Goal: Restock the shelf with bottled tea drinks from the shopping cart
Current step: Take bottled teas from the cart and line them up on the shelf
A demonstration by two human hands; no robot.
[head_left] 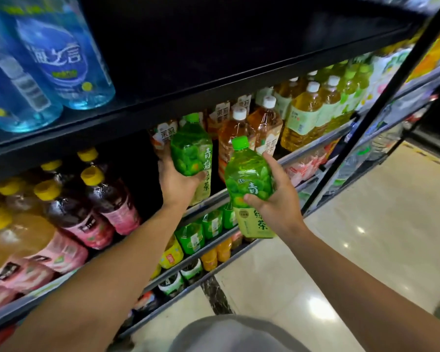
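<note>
Mid-restock: at frame centre the left hand [175, 177] grips a green plum tea bottle [192, 151] at the dark gap in the middle shelf [313, 146], not yet set down. Just right, the right hand [274, 199] grasps a second green bottle [249, 184], waiting. The cart is out of view, so remaining stock is unknown.

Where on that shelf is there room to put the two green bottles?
A dark gap opens on the middle shelf, between the yellow-capped dark tea bottles and the white-capped amber bottles. The left hand already holds one green bottle there; the right hand holds the other green bottle. Elsewhere the row is packed.
</note>
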